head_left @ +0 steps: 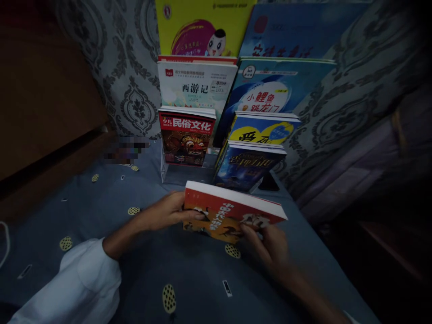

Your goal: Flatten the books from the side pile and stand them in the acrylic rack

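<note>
Both hands on one book. Left hand [172, 210] grips the near-left end, thumb flat on the cover, its other fingers mostly hidden behind. Right hand [270, 245] pinches the lower right part, thumb on the cover; how its remaining fingers sit, I cannot tell.

The red-and-orange book [221, 218] is held tilted over the patterned blue-grey cloth [195, 274], just in front of the clear stand [163, 173]. White page edge faces up, sloping down to the right. Its top edge passes close under the dark blue book [248, 166]; whether they touch, I cannot tell.

Stand's left column: red-topped book [187, 139] at the front, white-covered book [195, 87] behind, yellow-green book [202, 22] at the back. Right column, behind the dark blue one: a yellow-and-blue book [249, 130], a teal book [266, 85], a tall blue book [293, 27]. Top edges step upward toward the patterned wall [138, 108].

Room to move: widest left of the left forearm, toward the wooden furniture [47, 99], and between the two forearms. Tighter on the right, where the cloth's edge runs diagonally past the right forearm into shadow.
</note>
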`<move>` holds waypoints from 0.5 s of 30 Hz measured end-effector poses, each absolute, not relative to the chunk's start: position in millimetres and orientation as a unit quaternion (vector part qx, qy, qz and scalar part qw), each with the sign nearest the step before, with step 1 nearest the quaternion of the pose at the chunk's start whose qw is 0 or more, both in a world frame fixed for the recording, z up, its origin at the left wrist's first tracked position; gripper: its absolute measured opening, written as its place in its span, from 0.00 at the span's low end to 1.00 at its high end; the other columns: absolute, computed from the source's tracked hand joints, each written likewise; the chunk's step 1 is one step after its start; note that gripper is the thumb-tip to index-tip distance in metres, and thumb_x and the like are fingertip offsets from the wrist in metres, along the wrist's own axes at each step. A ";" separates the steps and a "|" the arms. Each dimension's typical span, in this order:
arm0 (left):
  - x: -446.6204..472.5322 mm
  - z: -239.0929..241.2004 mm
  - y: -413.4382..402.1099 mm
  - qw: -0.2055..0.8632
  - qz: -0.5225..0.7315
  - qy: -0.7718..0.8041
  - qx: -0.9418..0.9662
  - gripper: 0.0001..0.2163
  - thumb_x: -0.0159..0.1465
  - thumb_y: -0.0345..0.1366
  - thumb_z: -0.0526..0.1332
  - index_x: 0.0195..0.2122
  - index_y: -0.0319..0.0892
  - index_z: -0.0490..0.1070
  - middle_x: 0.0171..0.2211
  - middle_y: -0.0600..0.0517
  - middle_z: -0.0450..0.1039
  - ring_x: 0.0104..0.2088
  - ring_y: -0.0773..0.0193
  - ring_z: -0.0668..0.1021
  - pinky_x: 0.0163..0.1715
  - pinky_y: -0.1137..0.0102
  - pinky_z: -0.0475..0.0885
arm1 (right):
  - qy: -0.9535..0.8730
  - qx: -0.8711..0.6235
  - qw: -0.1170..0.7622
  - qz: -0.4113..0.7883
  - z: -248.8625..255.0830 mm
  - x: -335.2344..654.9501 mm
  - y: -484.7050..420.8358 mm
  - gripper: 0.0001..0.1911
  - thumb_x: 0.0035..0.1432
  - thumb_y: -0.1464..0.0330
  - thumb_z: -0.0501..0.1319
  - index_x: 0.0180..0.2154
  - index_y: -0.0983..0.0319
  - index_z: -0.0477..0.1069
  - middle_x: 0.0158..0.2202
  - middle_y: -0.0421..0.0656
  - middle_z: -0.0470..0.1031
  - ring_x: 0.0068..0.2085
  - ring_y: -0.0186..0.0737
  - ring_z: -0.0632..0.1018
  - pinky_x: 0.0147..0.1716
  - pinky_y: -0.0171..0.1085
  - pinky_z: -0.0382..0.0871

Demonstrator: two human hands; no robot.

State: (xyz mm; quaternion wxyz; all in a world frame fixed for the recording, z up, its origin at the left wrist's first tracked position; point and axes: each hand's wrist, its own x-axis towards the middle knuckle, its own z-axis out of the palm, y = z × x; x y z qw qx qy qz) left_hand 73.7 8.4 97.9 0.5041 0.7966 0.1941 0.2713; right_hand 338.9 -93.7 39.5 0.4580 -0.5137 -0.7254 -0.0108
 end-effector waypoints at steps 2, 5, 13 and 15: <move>71.9 104.8 17.6 0.499 0.269 0.199 0.800 0.14 0.65 0.38 0.65 0.51 0.45 0.78 0.49 0.48 0.82 0.49 0.54 0.82 0.50 0.65 0.75 | -0.734 -0.505 0.453 0.020 49.9 335.5 -81.9 0.18 0.70 0.54 0.55 0.33 0.58 0.72 0.24 0.41 0.77 0.21 0.39 0.75 0.19 0.36 0.65; 67.7 120.1 36.9 0.490 0.293 0.215 0.792 0.12 0.62 0.39 0.68 0.47 0.44 0.80 0.46 0.48 0.82 0.48 0.53 0.81 0.50 0.65 0.75 | -0.729 -0.494 0.473 0.027 67.9 327.3 -57.0 0.19 0.69 0.51 0.55 0.32 0.57 0.70 0.21 0.39 0.74 0.19 0.37 0.72 0.18 0.35 0.65; 45.0 164.5 85.0 0.309 0.429 0.295 0.796 0.22 0.57 0.45 0.73 0.49 0.39 0.75 0.47 0.45 0.79 0.51 0.46 0.78 0.54 0.58 0.72 | -0.722 -0.462 0.515 0.017 120.4 299.7 16.5 0.17 0.66 0.53 0.59 0.46 0.58 0.72 0.33 0.42 0.80 0.29 0.43 0.79 0.30 0.41 0.75; 40.6 163.4 93.4 0.255 0.447 0.309 0.800 0.22 0.58 0.45 0.72 0.49 0.39 0.74 0.46 0.46 0.79 0.51 0.47 0.78 0.54 0.58 0.72 | -0.731 -0.453 0.510 0.020 125.2 294.9 29.1 0.16 0.67 0.55 0.59 0.48 0.59 0.72 0.36 0.43 0.80 0.31 0.43 0.80 0.33 0.42 0.77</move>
